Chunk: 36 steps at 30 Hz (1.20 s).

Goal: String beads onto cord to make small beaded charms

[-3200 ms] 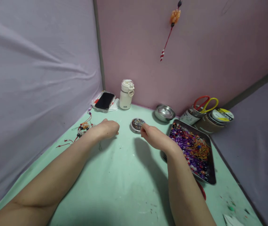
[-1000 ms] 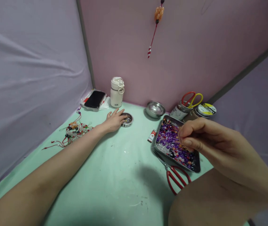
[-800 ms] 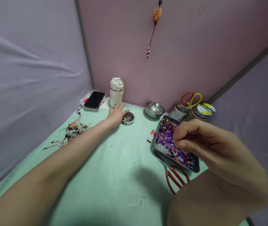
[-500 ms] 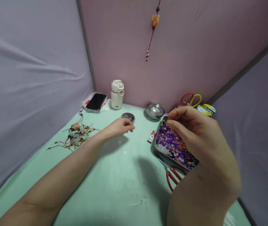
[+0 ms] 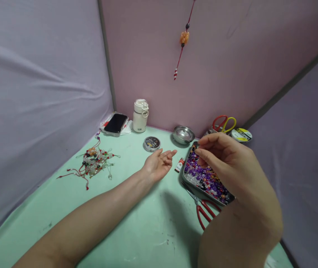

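My left hand [image 5: 160, 164] is turned palm up above the green tabletop, fingers loosely stretched and apart, with nothing visible in it. Just behind its fingers lies a round spool with a black label [image 5: 152, 143]. Closer to the camera, my right hand [image 5: 226, 163] is raised in a pinch, thumb and forefinger tips near each other; anything between them is too fine to make out. Behind and below that hand stands a metal tin [image 5: 200, 191] of purple, clear, red and black beads [image 5: 196, 169], partly hidden by it. Red-handled scissors [image 5: 203, 214] lie against the tin's near side.
A small red-and-white bottle [image 5: 179, 165] lies left of the tin, a steel bowl [image 5: 183, 134] behind. At left are a tangle of beaded cords [image 5: 96, 162], a phone [image 5: 115, 123] and a white flask [image 5: 140, 116]. A beaded cord [image 5: 184, 38] hangs at the back wall.
My left hand has moved right and toward me and turned palm up, uncovering the spool. My right hand keeps its pinch, almost in place. The view has tilted slightly upward.
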### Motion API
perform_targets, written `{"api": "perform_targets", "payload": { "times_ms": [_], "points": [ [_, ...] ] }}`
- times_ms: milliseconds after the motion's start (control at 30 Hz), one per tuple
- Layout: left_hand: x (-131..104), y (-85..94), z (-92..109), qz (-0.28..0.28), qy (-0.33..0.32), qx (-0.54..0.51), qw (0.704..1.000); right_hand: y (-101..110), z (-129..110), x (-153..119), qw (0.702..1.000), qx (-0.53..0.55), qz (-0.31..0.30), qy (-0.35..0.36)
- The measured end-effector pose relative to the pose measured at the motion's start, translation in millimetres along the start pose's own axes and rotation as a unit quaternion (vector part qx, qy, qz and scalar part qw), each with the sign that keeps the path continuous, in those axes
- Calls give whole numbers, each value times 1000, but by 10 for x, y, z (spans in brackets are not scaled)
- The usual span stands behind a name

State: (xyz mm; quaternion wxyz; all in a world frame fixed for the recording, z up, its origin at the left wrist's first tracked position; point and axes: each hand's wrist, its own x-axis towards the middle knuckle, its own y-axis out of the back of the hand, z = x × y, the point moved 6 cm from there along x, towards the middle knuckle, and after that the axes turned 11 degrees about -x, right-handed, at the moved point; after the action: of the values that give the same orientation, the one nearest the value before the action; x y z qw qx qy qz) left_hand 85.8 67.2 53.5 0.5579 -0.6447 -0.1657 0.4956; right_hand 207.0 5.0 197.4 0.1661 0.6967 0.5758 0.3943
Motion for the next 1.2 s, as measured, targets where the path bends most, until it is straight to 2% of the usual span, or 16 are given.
{"api": "perform_targets", "payload": {
  "times_ms": [100, 300, 567, 700, 800, 933, 1033, 1133, 1200],
  "points": [
    [71, 59, 88, 15, -41, 51, 998, -51, 31, 25, 1000, -2, -18, -1],
    [117, 180, 127, 16, -52, 135, 989, -186, 162, 205, 997, -76, -12, -4],
    [84, 203, 269, 40, -108, 231, 966, -685, 215, 402, 982, -164, -89, 25],
    [80, 152, 321, 21, -101, 212, 972, -847, 248, 384, 969, -201, -139, 44],
    [77, 128, 355, 16, -88, 183, 979, -919, 288, 363, 958, -224, -172, 55],
    [85, 131, 353, 17, -76, 141, 987, -1037, 307, 309, 944, -208, -246, 66],
    [101, 141, 350, 11, -84, 146, 986, -1081, 306, 273, 935, -201, -284, 63],
    [113, 154, 401, 0, -85, 196, 977, -1058, 330, 298, 941, -176, -283, 53],
    [110, 166, 457, -9, -63, 256, 964, -1018, 384, 374, 956, -155, -245, 37]
  ]
}}
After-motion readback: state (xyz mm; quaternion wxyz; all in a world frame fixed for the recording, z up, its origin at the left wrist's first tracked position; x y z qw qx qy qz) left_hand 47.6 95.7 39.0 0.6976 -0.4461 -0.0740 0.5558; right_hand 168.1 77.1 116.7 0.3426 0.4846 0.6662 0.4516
